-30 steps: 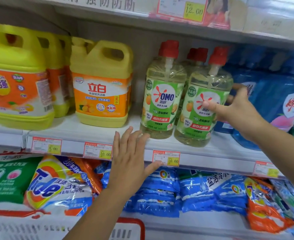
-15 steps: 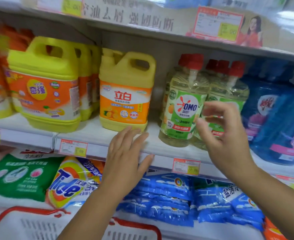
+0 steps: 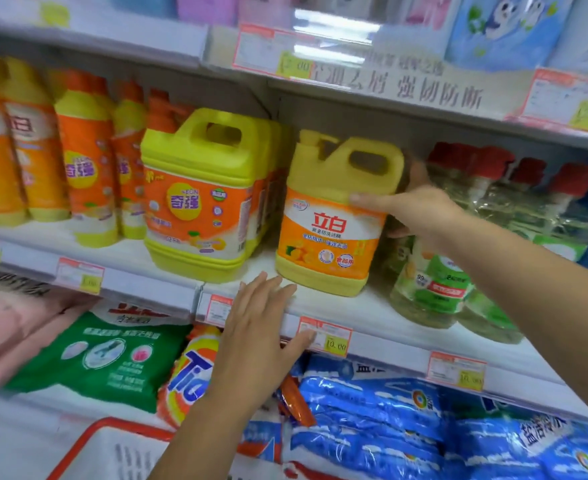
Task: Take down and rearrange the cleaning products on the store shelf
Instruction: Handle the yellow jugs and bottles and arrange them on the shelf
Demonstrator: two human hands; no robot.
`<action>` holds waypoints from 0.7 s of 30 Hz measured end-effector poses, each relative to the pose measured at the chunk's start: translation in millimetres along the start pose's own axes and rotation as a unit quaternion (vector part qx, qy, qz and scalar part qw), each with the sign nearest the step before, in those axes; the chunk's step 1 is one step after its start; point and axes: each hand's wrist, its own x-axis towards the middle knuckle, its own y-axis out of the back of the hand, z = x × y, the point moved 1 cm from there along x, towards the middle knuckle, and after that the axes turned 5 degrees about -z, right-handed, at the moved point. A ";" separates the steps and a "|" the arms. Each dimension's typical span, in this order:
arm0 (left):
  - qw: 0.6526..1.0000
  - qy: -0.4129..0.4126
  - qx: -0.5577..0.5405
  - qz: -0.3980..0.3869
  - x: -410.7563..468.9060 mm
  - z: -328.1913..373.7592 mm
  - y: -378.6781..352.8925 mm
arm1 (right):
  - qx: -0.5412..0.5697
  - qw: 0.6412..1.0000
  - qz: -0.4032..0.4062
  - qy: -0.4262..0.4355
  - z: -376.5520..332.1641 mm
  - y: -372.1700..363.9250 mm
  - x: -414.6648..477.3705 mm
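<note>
Leaving the clear red-capped bottles (image 3: 431,282) it was handling a second ago, the right hand (image 3: 420,213) has crossed to the yellow jug with the orange label (image 3: 334,216). It now grasps the jug's right shoulder, thumb laid across the front just above the label. The fingers go round the far side, where blur hides them, so how firm the hold is remains a guess. The jug looks to be standing on the shelf (image 3: 372,313), between the larger yellow jug (image 3: 199,195) on its left and the bottles on its right, close to both. The left hand (image 3: 261,337) has not moved: it lies flat and released on the shelf's front edge, its thumb at a price tag (image 3: 325,336).

For the task, this probably means the bottles are finished with for now and the jug is next to be drawn forward or taken down. The left hand is placed to steady it.

This shelf carries dish liquids in rows, with orange-and-yellow bottles (image 3: 84,161) further left. Beneath it lie soft detergent bags: blue bags (image 3: 372,403), a Tide bag (image 3: 192,372) and a green bag (image 3: 102,351). A red-rimmed basket (image 3: 112,441) sits lowest, and an upper shelf (image 3: 424,95) with price cards runs overhead.
</note>
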 end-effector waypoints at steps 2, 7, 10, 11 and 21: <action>1.000 0.007 -0.018 0.007 -0.8 2.2 3.2 | -0.015 0.999 -0.031 -0.004 -1.8 -0.7 -2.6; 0.994 0.039 -0.091 0.037 -1.5 10.3 14.8 | -0.008 0.993 -0.013 0.114 -5.4 -9.7 -29.5; 0.977 0.071 -0.196 0.049 -2.4 19.2 26.3 | -0.026 0.981 -0.040 0.191 -3.8 -9.2 -67.6; 0.968 0.082 -0.235 0.044 -2.7 22.6 30.4 | -0.026 0.978 -0.048 0.202 -2.3 -5.4 -80.5; 0.799 0.092 -0.531 -0.267 -21.5 69.4 29.2 | 0.099 0.975 -0.092 0.174 16.4 80.9 -160.0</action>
